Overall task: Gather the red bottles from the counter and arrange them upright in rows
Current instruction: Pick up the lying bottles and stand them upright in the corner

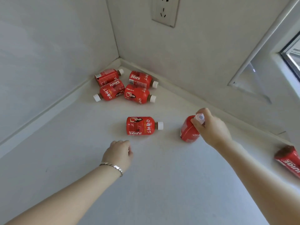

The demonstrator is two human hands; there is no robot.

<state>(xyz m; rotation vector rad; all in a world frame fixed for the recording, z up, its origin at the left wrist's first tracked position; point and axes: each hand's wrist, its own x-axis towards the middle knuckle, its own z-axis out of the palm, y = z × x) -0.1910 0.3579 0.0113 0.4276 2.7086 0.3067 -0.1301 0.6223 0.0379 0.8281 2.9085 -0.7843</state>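
Several red juice bottles with white caps lie on their sides in the far corner of the white counter (154, 184), among them one at the back left (107, 76) and one at the front right of the cluster (138, 94). Another red bottle (140, 126) lies on its side in the middle, cap pointing right. My right hand (211, 125) grips the neck of a red bottle (188, 130) that stands nearly upright on the counter. My left hand (119, 152), wearing a bracelet, hovers just below the middle bottle with fingers curled and nothing in it. One more bottle (289, 159) lies at the right edge.
Two white walls meet at the far corner behind the bottles. A wall socket (164, 11) sits high on the right wall. A window frame (266, 51) runs along the right side.
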